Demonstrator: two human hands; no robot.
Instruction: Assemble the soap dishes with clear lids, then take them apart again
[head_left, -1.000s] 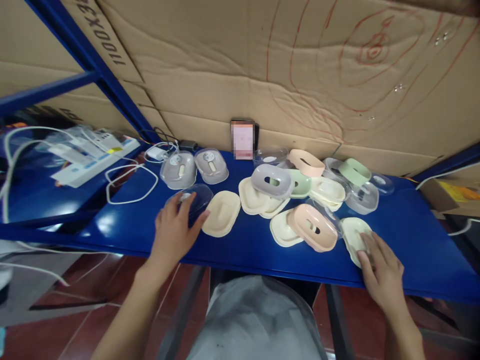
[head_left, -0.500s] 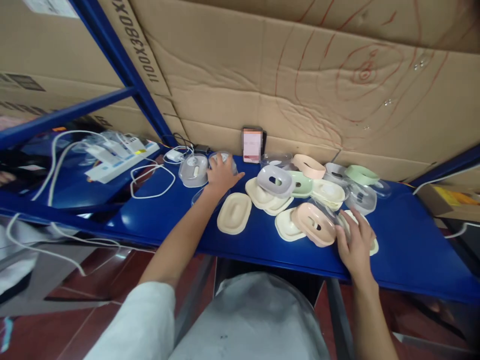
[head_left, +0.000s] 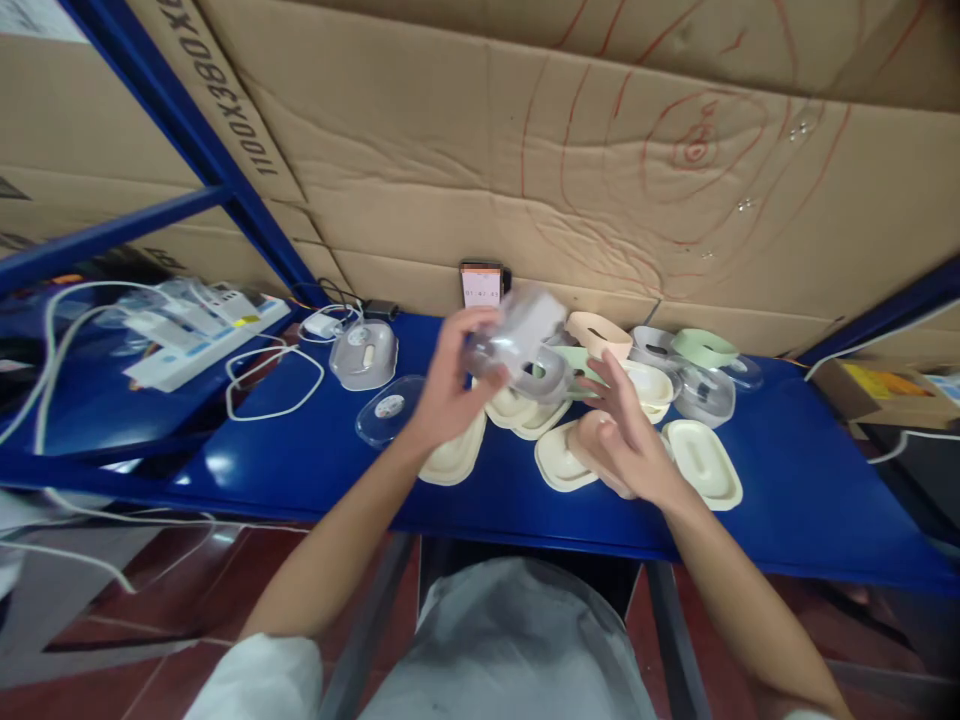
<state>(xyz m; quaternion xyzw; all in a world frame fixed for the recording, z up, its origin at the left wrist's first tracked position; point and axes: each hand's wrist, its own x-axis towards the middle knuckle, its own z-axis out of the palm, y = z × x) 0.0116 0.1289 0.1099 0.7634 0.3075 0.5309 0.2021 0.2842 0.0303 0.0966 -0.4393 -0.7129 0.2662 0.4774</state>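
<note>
My left hand (head_left: 446, 385) holds a clear plastic soap box (head_left: 519, 335) lifted above the blue shelf (head_left: 300, 470); the box is motion-blurred. My right hand (head_left: 626, 435) is open, fingers spread, reaching toward the box from the right and hovering over a pink soap dish (head_left: 592, 440). Below the hands lie cream trays (head_left: 450, 462), one of them (head_left: 703, 462) at the right. A clear lid (head_left: 388, 409) lies flat to the left, and another closed clear box (head_left: 364, 353) stands behind it.
Several more dishes in green (head_left: 701, 347), pink (head_left: 598, 332) and clear plastic crowd the back right. A phone (head_left: 482, 285) leans on the cardboard wall (head_left: 525, 170). A power strip (head_left: 206, 335) and white cables (head_left: 274, 375) lie at the left. Blue shelf posts (head_left: 187, 130) rise at the left.
My left hand picked a clear box from the back of the shelf and lifted it toward the middle. My right hand left the cream tray at the right and moved up toward the box.
</note>
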